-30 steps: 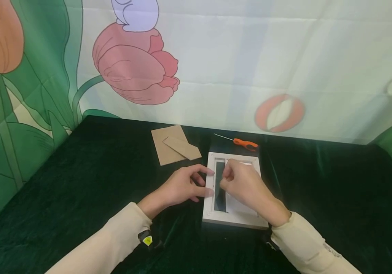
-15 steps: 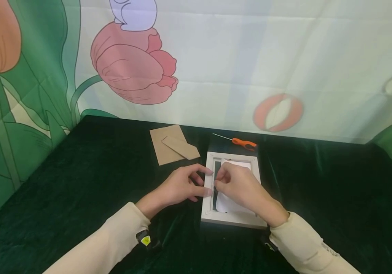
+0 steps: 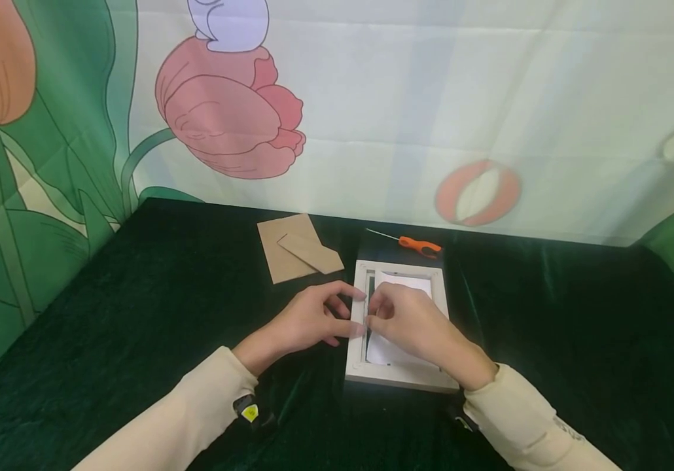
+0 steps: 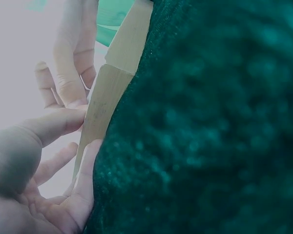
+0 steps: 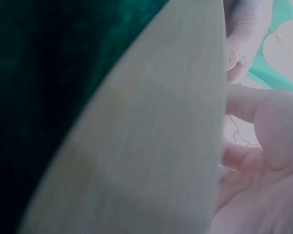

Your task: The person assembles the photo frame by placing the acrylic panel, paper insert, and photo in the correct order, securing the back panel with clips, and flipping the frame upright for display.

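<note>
Left hand (image 3: 309,320) gripped frame's (image 3: 357,356) left edge, right hand (image 3: 412,319) pinched white sheet (image 3: 385,351) (probably light, bendy: edges best).

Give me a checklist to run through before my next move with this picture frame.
1. Frame steadied: ok; the left hand grips the left side of the picture frame.
2. Right hand in position: ok; its fingertips are at the left edge of the white sheet.
3. Sheet fills the opening: not ok; a narrow dark gap shows along the left side.
4. Sheet lying flat throughout: cannot tell; the right hand covers part of it.
5. Backing board fitted: not ok; it lies on the cloth, beyond the left hand.
6. Orange-handled screwdriver off the frame: ok; it lies beyond the far edge.
</note>
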`<state>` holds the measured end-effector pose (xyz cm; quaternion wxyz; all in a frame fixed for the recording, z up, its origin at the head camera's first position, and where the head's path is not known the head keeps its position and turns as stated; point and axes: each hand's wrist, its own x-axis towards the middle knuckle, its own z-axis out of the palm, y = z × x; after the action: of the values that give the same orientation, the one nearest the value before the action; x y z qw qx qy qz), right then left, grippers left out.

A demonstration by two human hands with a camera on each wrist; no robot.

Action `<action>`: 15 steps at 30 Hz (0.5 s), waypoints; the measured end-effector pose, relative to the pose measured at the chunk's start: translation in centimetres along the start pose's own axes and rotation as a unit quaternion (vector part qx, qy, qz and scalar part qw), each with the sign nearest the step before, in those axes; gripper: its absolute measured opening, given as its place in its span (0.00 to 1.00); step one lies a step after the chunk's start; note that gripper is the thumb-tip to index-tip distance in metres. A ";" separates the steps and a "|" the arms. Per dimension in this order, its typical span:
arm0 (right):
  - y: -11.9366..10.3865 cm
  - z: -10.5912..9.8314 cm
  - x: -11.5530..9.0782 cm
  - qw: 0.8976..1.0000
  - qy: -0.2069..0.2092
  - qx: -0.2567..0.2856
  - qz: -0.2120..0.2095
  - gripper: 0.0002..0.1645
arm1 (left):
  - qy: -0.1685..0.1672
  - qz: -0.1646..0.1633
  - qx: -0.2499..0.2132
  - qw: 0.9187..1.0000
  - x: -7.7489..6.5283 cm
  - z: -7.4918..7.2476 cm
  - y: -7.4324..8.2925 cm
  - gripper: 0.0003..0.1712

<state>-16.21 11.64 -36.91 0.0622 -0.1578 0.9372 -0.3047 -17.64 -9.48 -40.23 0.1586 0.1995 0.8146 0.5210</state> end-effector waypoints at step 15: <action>0.3 0.1 -0.1 0.999 -0.005 -0.015 -0.033 0.08 | 0.001 -0.001 0.000 1.000 0.0 0.0 0.0 0.30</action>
<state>-16.21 11.78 -37.17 0.0549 -0.1913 0.9355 -0.2919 -17.66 -9.48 -40.25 0.1578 0.1982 0.8148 0.5214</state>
